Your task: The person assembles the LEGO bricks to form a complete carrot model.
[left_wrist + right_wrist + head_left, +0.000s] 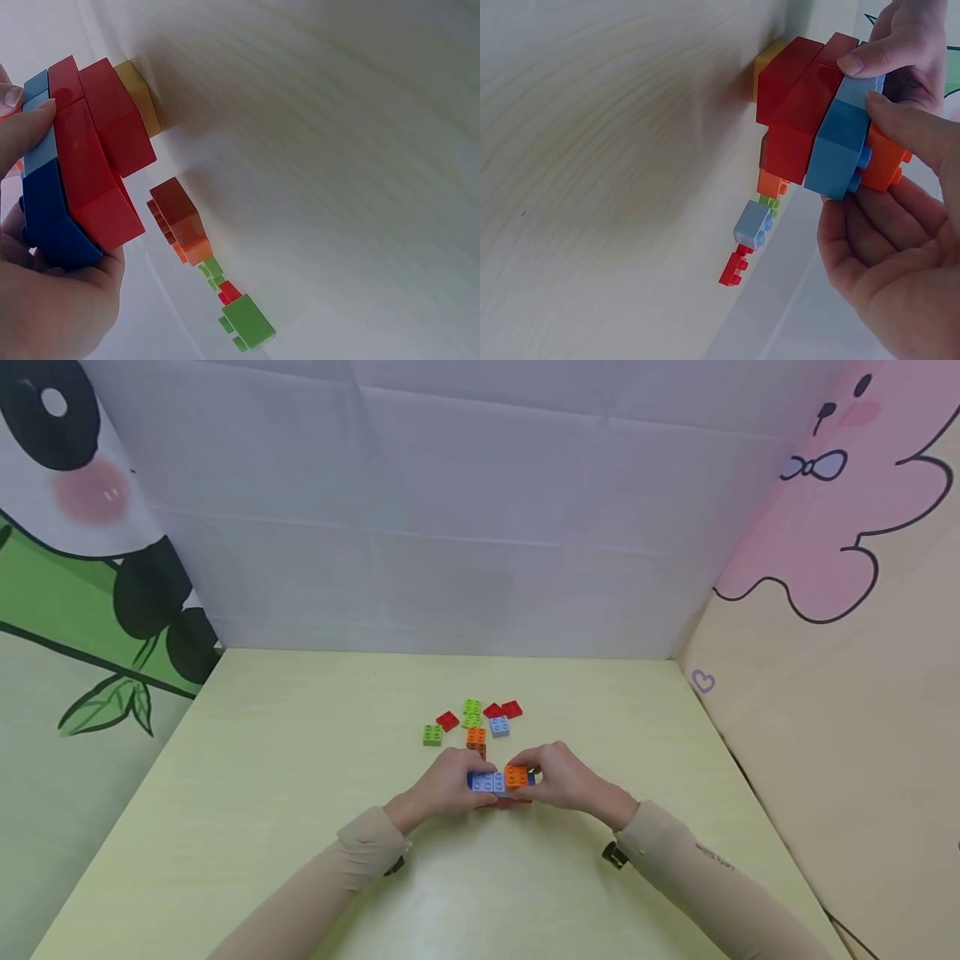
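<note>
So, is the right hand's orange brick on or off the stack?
On: the orange brick meets the stack along its studded blue top; full seating, cannot tell.

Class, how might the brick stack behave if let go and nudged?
The stack may tip easily, since it spreads wider above the yellow brick at its bottom. It would probably feel stiff, as its blocky pieces sit close together. Its smooth, glossy sides might be slightly slippery.

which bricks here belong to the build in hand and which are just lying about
In the job:
stacked build, held by left hand
orange brick on top, in right hand

Loose, apparently just lying about:
green bricks
red bricks
light blue brick
farther orange brick
</note>
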Demonstrator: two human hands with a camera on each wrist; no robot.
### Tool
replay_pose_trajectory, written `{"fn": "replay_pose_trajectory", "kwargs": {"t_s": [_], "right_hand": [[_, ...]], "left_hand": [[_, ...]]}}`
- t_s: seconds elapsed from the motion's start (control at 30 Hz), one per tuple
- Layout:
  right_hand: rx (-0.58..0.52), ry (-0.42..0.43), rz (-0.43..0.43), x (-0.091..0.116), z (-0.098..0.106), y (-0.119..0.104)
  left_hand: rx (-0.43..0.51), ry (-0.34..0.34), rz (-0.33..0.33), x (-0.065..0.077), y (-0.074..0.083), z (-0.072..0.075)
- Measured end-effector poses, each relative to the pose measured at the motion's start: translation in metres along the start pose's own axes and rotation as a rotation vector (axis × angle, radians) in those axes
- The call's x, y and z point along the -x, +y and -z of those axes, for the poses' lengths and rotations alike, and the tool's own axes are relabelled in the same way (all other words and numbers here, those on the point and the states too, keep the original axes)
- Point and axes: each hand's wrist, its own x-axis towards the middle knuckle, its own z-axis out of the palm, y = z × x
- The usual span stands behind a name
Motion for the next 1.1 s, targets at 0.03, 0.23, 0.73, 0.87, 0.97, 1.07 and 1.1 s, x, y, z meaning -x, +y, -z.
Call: {"fn": "replay_pose_trajectory", "kwargs": {"t_s": [0.03,0.23,0.73,0.87,0.97,1.07,1.1], "right_hand": [[0.001,0.002,-0.001,0.0001,-0.0004,0.0003],[-0.003,0.009,0.005,-0.0016,-0.0021,0.0027],[-0.003,0.014,-0.073,-0.0029,-0.0045,-0.0019],[-0.018,0.006,-0.076,-0.0035,-0.0066,-0.0009],[-0.024,0.006,-0.076,-0.0039,-0.0076,-0.0008],[-0.03,0.013,-0.08,-0.0043,-0.0077,-0.0021],[-0.034,0.016,-0.08,-0.0045,-0.0079,-0.0023]], "left_hand": [[0.005,0.0,-0.002,0.0001,0.0003,0.0002],[0.014,0.004,0.003,0.0008,0.0019,0.001],[0.009,-0.016,0.027,-0.0011,0.005,0.0023],[0.01,-0.021,0.028,-0.0009,0.0061,0.0029],[0.015,-0.021,0.029,-0.0006,0.0062,0.0027],[0.016,-0.021,0.034,-0.0001,0.0055,0.0029],[0.017,-0.021,0.035,0.0001,0.0051,0.0031]]}}
